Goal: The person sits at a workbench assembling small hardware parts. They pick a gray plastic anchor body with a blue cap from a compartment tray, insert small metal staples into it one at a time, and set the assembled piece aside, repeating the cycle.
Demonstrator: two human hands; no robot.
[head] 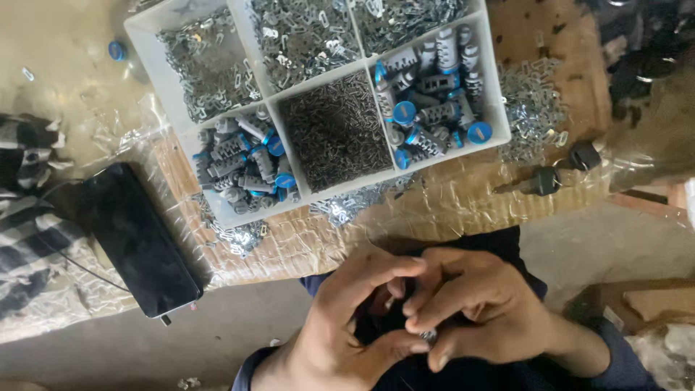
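Head view: left hand (340, 318) and right hand (470, 308) pressed together low in frame, fingers curled tight round a small metal part (428, 335), mostly hidden between the fingertips; divided tray (318, 94) of clips, pins and grey-blue cylinders (434, 94) well above; black phone (137, 239) left; keys (557, 174) right

Both hands, left hand (340, 329) and right hand (474, 308), pinch a small metal part (428, 335) at lower centre; compartment tray (163, 65) above.

Shiny metal clips (210, 69) fill a matt white plastic tray (318, 80).
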